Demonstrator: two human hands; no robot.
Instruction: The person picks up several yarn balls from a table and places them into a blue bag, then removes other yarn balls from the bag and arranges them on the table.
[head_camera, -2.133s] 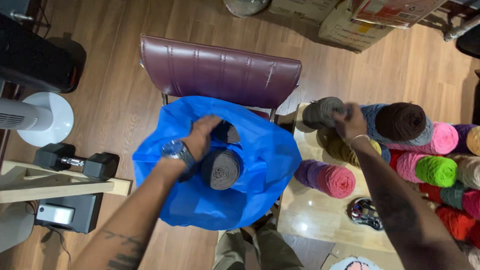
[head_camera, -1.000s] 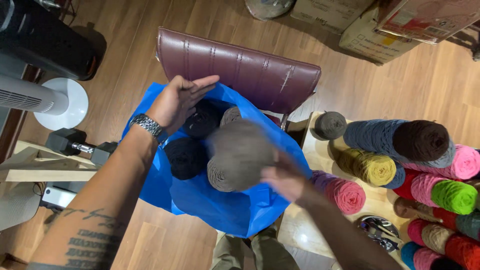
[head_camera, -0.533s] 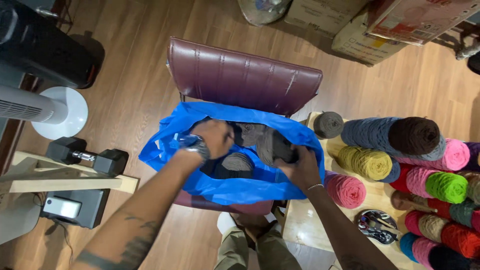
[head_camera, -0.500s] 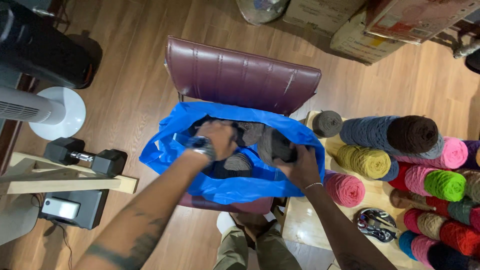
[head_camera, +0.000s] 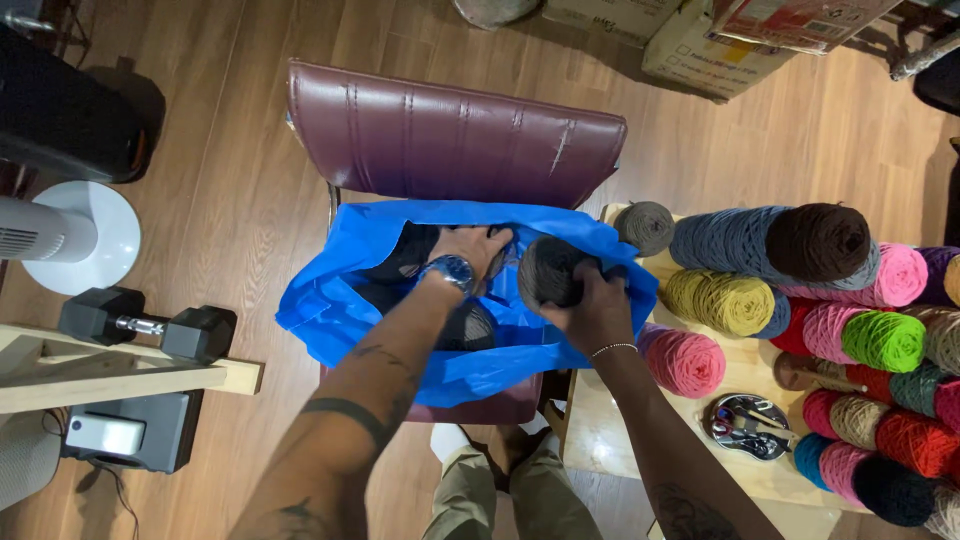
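Right hand (head_camera: 598, 312) now at frame centre, clamped on grey yarn ball (head_camera: 548, 271), lowered into blue bag (head_camera: 330, 300). Left hand (head_camera: 478, 250) inside bag; grip unclear.

Both forearms are bare, with no sleeves in view. The left hand (head_camera: 480, 243) has a silver metal wristwatch (head_camera: 449, 271) with a dark blue dial strapped just behind it, and farther back from the wristwatch dark tattoo lines cross the forearm. The right hand (head_camera: 597, 312) wears a thin beaded bracelet (head_camera: 612, 349) at the wrist, with a dark tattoo nearer the elbow. Below, khaki trousers (head_camera: 510, 500) cover the legs.
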